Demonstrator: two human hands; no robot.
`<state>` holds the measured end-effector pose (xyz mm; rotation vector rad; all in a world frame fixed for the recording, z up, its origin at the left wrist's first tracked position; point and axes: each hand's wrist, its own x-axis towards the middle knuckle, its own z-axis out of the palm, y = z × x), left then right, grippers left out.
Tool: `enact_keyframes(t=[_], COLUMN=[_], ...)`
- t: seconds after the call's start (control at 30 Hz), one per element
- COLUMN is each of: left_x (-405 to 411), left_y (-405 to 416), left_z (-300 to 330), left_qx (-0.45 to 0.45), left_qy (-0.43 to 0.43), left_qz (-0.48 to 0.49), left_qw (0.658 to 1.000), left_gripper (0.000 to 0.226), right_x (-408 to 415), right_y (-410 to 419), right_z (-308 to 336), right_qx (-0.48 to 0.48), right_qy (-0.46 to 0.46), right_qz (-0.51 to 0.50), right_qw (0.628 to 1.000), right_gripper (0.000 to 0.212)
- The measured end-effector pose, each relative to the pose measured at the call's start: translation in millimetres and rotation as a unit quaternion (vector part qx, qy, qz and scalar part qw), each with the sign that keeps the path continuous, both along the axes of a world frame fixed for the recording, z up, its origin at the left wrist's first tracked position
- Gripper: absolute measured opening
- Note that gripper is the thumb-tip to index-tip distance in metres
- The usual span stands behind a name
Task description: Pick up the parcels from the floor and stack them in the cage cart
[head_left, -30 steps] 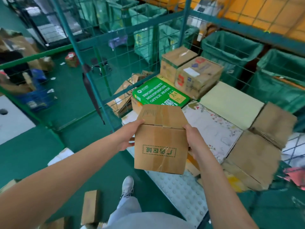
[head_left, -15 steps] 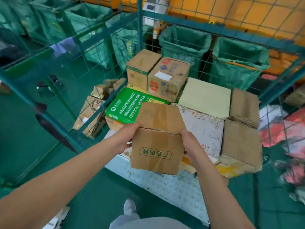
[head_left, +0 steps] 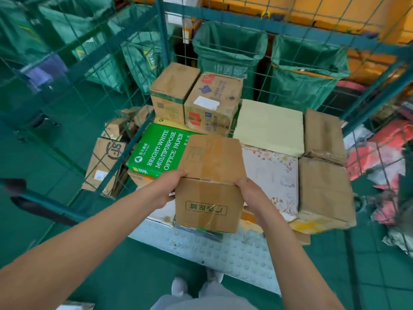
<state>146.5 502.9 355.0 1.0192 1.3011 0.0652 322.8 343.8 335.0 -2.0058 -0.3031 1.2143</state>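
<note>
Closing in on the cage cart (head_left: 366, 97), I'm bringing the cardboard parcel (head_left: 209, 186) lower over its front edge. Left hand (head_left: 164, 190) at nine o'clock and right hand (head_left: 251, 193) at three are gripping its sides, green paper box (head_left: 158, 151) lying at ten.

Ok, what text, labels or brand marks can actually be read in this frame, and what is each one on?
"BRIGHT-WHITE MULTIPURPOSE OFFICE PAPER": green paper box in the cage cart.
Framed stamp of Chinese characters, seen upside down, not legible: held cardboard box.
Red logo and blue print, blurred: taped box at the back.
Dark curly mark, unclear: carton outside the mesh.
White characters, blurred: green sack.
</note>
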Motion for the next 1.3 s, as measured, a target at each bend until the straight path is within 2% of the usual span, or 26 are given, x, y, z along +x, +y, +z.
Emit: enact_keyframes(t=[0.27, 0.43, 0.53, 0.87, 1.07, 1.13, 1.2, 1.3], left_x=[9, -1, -10, -57, -61, -62, -61, -57], left_y=[49, 80, 107, 242, 314, 331, 335, 329], left_z=[1, -3, -12, -47, -76, -97, -109, -114], left_qx=[0.019, 0.009, 0.001, -0.007, 0.018, 0.027, 0.018, -0.015], left_qy=[0.046, 0.065, 0.060, 0.044, -0.004, -0.014, -0.017, -0.024], left_qz=[0.046, 0.054, 0.066, 0.069, 0.072, 0.066, 0.051, 0.027], left_qw=[0.998, 0.996, 0.996, 0.997, 0.997, 0.997, 0.998, 0.999], left_gripper=[0.012, 0.015, 0.014, 0.011, 0.039, 0.057, 0.074, 0.089], right_x=[27, 25, 16, -43, -62, -69, -77, -89], right_y=[75, 109, 136, 266, 325, 338, 347, 363], right_z=[-11, -24, -36, -59, -81, -95, -101, -109], right_qx=[0.017, -0.018, -0.031, -0.029, -0.013, -0.022, -0.042, -0.013], right_qy=[-0.010, -0.006, 0.008, 0.080, 0.107, 0.098, 0.108, 0.129], right_qz=[0.096, 0.127, 0.154, 0.079, 0.054, 0.070, 0.070, 0.071], right_qw=[0.995, 0.992, 0.988, 0.993, 0.993, 0.992, 0.991, 0.989], right_gripper=[0.039, 0.060, 0.060, 0.061, 0.065, 0.068, 0.072, 0.071])
